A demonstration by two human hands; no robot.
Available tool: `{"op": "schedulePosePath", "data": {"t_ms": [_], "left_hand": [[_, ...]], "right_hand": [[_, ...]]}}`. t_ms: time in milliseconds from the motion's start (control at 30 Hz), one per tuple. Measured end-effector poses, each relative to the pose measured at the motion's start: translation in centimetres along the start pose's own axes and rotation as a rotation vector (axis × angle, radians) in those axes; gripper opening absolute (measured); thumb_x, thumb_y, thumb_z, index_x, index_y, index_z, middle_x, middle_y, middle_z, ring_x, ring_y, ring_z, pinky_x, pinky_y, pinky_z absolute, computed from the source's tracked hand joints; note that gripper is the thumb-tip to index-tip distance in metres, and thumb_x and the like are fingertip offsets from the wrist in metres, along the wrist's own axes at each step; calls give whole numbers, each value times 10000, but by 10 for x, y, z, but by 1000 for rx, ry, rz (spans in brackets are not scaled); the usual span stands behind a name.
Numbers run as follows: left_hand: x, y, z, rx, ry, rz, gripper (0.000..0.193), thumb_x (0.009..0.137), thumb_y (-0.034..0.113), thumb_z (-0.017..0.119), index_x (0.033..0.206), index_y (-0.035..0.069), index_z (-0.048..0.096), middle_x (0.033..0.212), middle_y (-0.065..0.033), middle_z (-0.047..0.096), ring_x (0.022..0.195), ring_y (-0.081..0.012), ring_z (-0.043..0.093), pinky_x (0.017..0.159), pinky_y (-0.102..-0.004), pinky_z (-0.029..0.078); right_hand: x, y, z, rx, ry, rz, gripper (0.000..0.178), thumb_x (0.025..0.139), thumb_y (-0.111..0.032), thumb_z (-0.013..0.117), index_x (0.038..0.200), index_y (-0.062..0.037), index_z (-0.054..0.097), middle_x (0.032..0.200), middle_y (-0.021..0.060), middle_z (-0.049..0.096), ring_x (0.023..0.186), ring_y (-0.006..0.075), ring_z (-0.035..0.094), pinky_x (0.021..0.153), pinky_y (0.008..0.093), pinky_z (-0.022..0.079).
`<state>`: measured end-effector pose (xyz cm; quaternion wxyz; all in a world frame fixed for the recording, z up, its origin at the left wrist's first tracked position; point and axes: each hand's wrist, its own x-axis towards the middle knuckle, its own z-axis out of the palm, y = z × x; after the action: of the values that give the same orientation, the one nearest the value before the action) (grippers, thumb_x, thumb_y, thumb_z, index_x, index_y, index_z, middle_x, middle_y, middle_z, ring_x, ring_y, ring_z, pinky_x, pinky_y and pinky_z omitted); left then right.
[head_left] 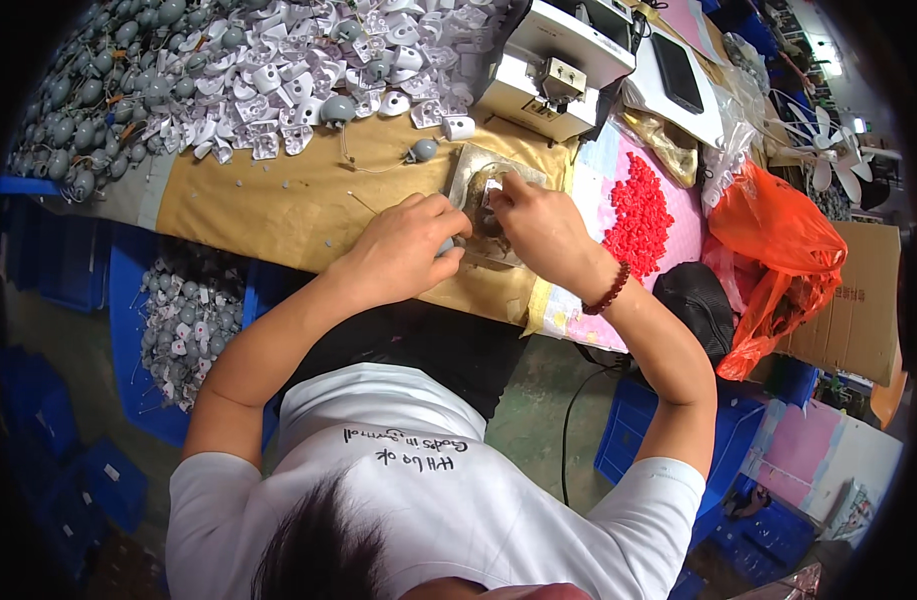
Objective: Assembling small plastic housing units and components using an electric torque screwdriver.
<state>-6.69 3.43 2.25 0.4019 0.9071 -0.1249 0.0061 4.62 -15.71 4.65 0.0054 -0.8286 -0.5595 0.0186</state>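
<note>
Grey rounded part [445, 246]: one, in your left hand [403, 245], just beside the square block [465, 172]. Worktop [248, 205]: tan covering, pink sheet [684, 215] at right; green floor [533, 400] below. Counted: one dark phone [678, 73], one white fan [828, 150], one heap of red pieces [638, 215]; white caps [278, 80], too many to count. Your left fingers pinch the part, palm down; your right hand [548, 225] bends over the block, fingers curled, whether pinching anything you cannot tell.

Left grip [403, 245] holds grey piece [445, 246]; right grip [545, 228] near.
</note>
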Motion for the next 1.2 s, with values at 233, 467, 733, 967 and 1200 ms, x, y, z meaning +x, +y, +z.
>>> {"op": "schedulePosePath", "data": {"t_ms": [233,467,733,967,1200], "left_hand": [[3,-3,-3,-12,-8,-14,176,844,140,651,995,49,656,1017,-109,617,991,-314,606,856,-413,496],[0,-12,-2,-27,2,-8,175,842,129,648,996,46,648,1020,-120,607,974,-320,607,842,-413,497],[13,-4,17,354,313,118,379,802,122,689,1173,76,633,1242,-110,567,1203,-314,511,986,-465,420],[30,-6,41,471,224,150,459,777,119,708,1225,74,621,1284,-121,564,1232,-300,499,1013,-474,388],[31,-10,42,422,196,209,479,736,77,717,1205,46,623,1286,-160,568,1215,-309,539,943,-405,456]], "right_hand": [[9,6,-10,41,-123,7,85,749,-94,645,760,-45,715,947,140,612,813,274,681,651,373,563],[3,-16,-6,-166,-172,-40,122,763,-89,632,826,-14,705,952,130,575,825,279,667,649,353,565],[-18,-17,16,15,124,102,213,792,-74,622,985,4,670,996,89,586,961,235,618,662,349,559],[-50,14,18,782,370,365,393,818,98,629,1189,-25,676,1142,134,663,1031,286,646,890,369,523],[-81,30,31,723,294,337,512,841,8,686,1332,-46,547,1313,175,605,1187,317,612,999,387,482]]}}
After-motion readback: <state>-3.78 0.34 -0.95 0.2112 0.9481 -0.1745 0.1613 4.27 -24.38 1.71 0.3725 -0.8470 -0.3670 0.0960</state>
